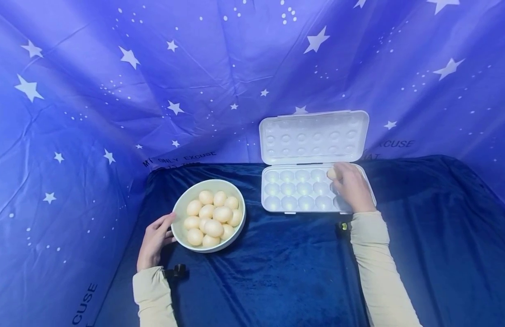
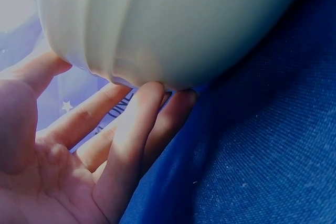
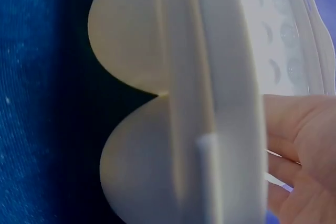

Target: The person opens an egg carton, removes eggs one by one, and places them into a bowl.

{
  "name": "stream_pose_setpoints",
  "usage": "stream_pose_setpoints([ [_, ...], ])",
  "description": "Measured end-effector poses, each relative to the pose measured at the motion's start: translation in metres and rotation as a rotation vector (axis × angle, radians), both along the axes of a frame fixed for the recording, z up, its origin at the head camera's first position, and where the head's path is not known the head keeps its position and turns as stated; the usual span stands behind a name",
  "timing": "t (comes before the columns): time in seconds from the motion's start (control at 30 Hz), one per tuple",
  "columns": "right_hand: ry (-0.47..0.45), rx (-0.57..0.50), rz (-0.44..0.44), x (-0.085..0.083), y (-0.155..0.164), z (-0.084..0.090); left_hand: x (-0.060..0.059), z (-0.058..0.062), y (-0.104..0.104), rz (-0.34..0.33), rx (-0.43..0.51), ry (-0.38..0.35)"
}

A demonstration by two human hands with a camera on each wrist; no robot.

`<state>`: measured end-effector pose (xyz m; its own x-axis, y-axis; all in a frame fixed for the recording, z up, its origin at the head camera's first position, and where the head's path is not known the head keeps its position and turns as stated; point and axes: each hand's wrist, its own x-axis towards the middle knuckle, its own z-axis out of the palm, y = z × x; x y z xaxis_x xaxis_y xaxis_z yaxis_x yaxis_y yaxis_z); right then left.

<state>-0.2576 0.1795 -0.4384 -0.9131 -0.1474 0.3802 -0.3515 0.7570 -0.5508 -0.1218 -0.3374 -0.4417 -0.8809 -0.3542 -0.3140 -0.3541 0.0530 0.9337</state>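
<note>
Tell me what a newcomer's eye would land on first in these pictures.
First, the white bowl heaped with pale eggs on the dark blue cloth, the left hand touching its rim. To its right, the open egg tray, where the right hand holds one egg over the back row. Behind, a blue star-printed backdrop.

Blue star-printed cloth backdrop (image 1: pixel 113 91) behind; dark blue velvet cloth (image 1: pixel 277 272) covering table.

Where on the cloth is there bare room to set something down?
Bare cloth lies between the sleeves, below the bowl and egg tray. The gap between bowl and tray is narrow. The tray's right end is crowded by the right hand.
</note>
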Motion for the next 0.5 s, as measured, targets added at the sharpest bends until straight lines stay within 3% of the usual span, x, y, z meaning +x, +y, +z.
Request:
stream_pose_setpoints([
  [0.23,-0.043,0.029,0.008,-0.0059,0.0034,-0.003,0.0008,0.0009,-0.0011,-0.005,0.001,0.011],
  [0.5,-0.031,0.048,-0.031,-0.0093,0.0063,-0.0041,-0.0006,-0.0008,-0.0016,-0.022,-0.002,0.012],
])
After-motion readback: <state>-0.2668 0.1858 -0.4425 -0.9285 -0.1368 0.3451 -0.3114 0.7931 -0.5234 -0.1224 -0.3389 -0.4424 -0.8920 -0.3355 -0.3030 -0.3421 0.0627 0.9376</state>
